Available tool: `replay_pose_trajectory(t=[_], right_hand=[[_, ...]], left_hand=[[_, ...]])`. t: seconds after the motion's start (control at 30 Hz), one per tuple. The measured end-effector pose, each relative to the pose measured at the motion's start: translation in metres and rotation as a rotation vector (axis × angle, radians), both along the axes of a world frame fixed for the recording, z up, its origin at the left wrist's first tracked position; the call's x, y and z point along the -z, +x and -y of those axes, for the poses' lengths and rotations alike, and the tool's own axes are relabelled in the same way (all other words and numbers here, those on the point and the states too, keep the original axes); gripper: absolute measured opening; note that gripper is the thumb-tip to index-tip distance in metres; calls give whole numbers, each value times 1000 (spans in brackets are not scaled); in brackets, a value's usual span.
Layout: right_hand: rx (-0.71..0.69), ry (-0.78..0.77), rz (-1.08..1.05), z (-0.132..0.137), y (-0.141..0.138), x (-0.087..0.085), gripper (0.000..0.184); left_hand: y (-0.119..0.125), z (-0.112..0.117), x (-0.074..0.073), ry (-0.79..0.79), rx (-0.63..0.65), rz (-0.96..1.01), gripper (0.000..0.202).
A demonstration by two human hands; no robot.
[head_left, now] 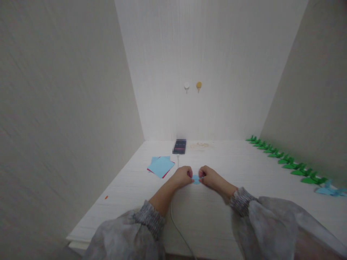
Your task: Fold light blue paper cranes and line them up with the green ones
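Observation:
Between my two hands is a small piece of light blue folded paper (196,179), low over the white table. My left hand (184,176) pinches its left edge with thumb and fingers. On the other side, my right hand (207,176) grips the right edge in the same way. The fingertips cover both ends of the paper, so its full shape is hidden. To the left of my left hand lies a stack of square paper sheets (161,166), light blue on top with red showing beneath.
A phone (180,146) with a white cable (177,225) lies near the back wall. Along the right side runs a row of green folded paper figures (288,164), ending in light blue ones (329,189). A small orange scrap (106,197) is at left. Two hooks (198,85) hang on the wall.

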State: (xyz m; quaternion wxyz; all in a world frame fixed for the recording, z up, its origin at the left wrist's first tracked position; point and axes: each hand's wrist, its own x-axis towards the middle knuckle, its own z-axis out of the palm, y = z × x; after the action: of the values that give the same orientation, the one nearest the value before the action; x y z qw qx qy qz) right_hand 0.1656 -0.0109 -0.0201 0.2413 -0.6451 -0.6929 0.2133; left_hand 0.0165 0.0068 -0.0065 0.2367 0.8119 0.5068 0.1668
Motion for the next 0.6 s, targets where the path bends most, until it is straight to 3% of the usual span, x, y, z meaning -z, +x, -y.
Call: replay_pose_trajectory(t=[0.2,0.33,0.47,0.6], right_hand=[[-143,-51,-80,-4,6,2,18],[-128,-81,-186,-3,2,1,9],[-31,22,-48,-3,-3,1,13],[-71,-9,12,-6,-4,1,6]], left_hand=[[-4,0,1,-88,-36,34,13],[-5,-3,3,-98,-31,79,12],[-1,-3,1,-104,-7,118,10],[1,-1,0,-103,-5,138,11]])
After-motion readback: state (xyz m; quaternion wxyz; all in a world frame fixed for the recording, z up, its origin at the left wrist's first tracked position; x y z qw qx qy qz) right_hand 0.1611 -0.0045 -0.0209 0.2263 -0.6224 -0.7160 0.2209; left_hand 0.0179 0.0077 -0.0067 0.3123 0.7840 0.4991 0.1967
